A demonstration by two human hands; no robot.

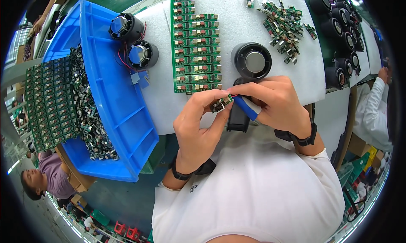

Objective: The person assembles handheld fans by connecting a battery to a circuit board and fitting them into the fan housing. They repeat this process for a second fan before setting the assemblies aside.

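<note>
Board (221, 103) takes center stage at a crowded workbench, sitting just off the near right corner of the green panel (196, 61) in the grip of a worker's left hand (196, 116), thumb and forefinger closed narrowly on it. The right hand (277, 99), to the right of the panel's near end, curls its fingers in close, the forefinger's tip at the board's edge beside a thin red wire (234, 95); whether those fingers pinch the wire cannot be told. A blue tube (245, 108) slants out by the right hand, to the right of the panel's near end, with a black handle (239, 119) below it. Right of the panel stands a black fan (253, 62) with a silver center; farther right and toward the panel's far end, a loose heap (284, 29) of small boards spreads over the white mat (237, 21). Two more fans (144, 55) with red wires stand left of the panel, and beyond them, farther left, a blue bin (112, 86) holds more panels (50, 101) and a jumble of boards (91, 120). Well to the panel's right, black housings (338, 27) crowd together near another person's white sleeve (374, 101).
</note>
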